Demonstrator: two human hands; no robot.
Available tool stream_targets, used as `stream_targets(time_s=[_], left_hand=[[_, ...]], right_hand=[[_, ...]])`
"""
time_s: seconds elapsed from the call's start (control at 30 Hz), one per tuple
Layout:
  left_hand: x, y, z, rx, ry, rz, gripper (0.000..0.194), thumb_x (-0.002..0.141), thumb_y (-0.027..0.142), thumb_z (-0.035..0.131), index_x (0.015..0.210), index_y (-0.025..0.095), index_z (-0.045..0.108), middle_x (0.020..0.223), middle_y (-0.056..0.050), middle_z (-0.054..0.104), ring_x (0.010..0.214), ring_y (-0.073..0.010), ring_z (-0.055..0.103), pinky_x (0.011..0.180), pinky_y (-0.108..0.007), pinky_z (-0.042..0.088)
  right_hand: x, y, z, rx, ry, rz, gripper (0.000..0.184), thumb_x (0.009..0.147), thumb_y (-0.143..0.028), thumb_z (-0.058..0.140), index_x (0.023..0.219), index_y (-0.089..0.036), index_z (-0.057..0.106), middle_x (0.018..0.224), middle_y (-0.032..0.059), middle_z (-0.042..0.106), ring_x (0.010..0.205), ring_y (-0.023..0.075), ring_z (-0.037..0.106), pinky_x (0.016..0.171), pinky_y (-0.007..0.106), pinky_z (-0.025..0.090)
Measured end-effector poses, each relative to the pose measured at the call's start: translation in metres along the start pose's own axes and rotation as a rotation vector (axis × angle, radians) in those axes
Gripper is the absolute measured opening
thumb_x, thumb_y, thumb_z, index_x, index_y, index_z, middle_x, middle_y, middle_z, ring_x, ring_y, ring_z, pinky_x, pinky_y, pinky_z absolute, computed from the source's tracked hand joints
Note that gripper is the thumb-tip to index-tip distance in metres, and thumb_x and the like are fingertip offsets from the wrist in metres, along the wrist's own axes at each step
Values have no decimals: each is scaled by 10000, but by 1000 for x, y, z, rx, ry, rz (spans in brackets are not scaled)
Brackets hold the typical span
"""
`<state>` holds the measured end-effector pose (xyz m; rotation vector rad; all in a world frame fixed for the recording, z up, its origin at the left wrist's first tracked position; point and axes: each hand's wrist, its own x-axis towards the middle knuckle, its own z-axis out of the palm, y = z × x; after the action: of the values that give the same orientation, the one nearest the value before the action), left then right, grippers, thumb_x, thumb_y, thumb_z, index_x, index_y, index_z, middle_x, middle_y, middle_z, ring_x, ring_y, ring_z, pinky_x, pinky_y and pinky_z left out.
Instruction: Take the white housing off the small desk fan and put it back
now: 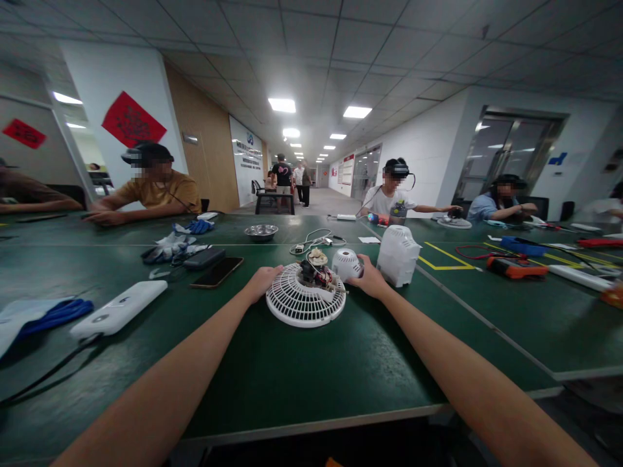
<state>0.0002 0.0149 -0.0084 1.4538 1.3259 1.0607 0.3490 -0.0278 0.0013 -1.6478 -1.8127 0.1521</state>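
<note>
A round white fan grille (304,310) lies on the green table in front of me, with a dark motor and loose wires (318,275) exposed on top. My left hand (263,283) is closed on the grille's left rim. On the other side, my right hand (372,280) grips a white vented motor cover (346,264) at the grille's right back edge; its fingers are partly hidden behind the cover. Just right of that hand stands a tall white plastic housing (399,255). A white cable with a plug (316,240) is coiled behind the grille.
A metal bowl (261,232) sits farther back. To the left are a phone (217,272), a black case (204,257), gloves (175,248) and a white power bank (121,310). An orange multimeter (516,267) lies right. Several people sit around the table.
</note>
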Motion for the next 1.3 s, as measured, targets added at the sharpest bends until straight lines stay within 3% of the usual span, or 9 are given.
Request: stream_targets(time_s=[0.5,0.83,1.13,1.2,1.3], left_hand=[[2,-2,-2,11,-30,3,609,582,694,677,746,108,707,668,-91,710,697,-256,656,691,-350,443],[-5,5,0,-6,-2,-1,540,590,651,702,707,124,709,629,-76,699,701,-260,655,678,-352,444],[2,-3,-1,-13,-26,7,592,593,672,689,773,109,719,667,-83,712,677,-249,660,662,-350,457],[4,-5,-2,-18,-58,9,629,600,687,676,821,100,719,698,-93,721,675,-246,663,662,-351,463],[5,-6,-3,-21,-79,4,669,597,701,671,860,87,718,715,-104,726,664,-241,664,657,-350,469]], right_hand=[[0,1,0,11,-8,-12,851,682,-359,773,1387,-199,324,1069,81,662,907,235,657,845,352,494],[-1,0,0,24,-3,-13,847,674,-348,776,1381,-202,332,1078,85,661,907,240,658,840,352,495],[-1,-2,-2,36,1,0,870,632,-351,799,1368,-206,359,1076,82,655,942,251,649,869,374,489],[0,-4,-3,85,17,39,886,590,-348,820,1349,-211,385,1035,69,658,942,260,644,880,392,488],[1,-11,-4,366,74,251,851,605,-407,797,1327,-205,394,1061,85,641,942,261,641,828,393,520]])
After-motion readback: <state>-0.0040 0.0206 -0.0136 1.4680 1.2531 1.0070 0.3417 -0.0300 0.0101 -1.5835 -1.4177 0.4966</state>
